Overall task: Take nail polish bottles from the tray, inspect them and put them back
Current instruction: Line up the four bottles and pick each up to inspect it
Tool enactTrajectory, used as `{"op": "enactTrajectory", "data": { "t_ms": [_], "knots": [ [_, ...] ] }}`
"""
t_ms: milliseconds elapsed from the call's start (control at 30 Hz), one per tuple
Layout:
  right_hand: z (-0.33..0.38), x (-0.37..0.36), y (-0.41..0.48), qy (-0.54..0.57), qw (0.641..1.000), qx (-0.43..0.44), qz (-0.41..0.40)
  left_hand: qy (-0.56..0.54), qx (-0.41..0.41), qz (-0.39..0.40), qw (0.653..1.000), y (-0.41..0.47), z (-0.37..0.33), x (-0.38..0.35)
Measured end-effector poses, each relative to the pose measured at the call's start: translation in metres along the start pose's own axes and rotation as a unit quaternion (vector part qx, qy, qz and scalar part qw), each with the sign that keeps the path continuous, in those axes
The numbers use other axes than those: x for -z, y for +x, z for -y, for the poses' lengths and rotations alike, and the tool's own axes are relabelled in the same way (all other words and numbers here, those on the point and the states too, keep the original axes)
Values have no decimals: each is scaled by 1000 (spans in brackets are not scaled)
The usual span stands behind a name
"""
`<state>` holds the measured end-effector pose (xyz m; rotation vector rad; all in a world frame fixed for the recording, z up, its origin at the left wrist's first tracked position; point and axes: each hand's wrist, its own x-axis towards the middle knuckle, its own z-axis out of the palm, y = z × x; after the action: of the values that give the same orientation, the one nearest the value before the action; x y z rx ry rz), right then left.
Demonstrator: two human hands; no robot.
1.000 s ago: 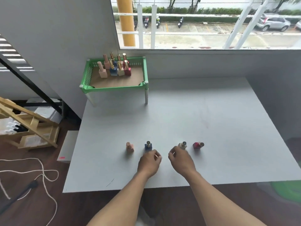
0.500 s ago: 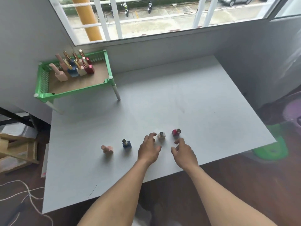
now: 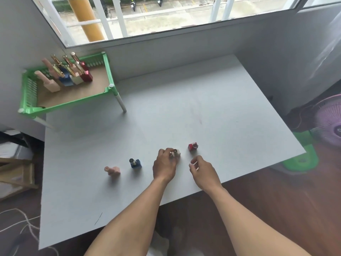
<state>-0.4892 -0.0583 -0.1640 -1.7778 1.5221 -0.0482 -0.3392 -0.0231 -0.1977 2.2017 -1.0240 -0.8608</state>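
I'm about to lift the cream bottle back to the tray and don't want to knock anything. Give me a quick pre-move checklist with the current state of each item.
1. Left hand on the cream bottle: fingers touch it; firm grip cannot tell.
2. Right hand free: cannot tell, fingers curled, nothing visible in them.
3. Red bottle clear of the lift path: ok, apart to the right.
4. Blue bottle and pink bottle upright and apart: ok.
5. Room in the green tray: ok, bare floor beside the standing bottles.
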Motion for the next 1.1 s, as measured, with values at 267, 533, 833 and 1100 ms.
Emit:
{"op": "enactTrajectory", "data": {
  "t_ms": [267, 533, 833, 1100],
  "knots": [
    [32, 10, 0, -4, 994, 106, -36, -28, -26, -8, 999, -11, -2, 19],
    [80, 41, -10, -27, 970, 232, -74, 2, -74, -56, 996, -21, -23, 59],
    [110, 60, -18, -75, 949, 296, -81, 42, -105, -95, 989, -31, -38, 101],
    [119, 64, -29, -88, 948, 289, -100, 57, -113, -117, 985, -45, -39, 118]
  ]
}}
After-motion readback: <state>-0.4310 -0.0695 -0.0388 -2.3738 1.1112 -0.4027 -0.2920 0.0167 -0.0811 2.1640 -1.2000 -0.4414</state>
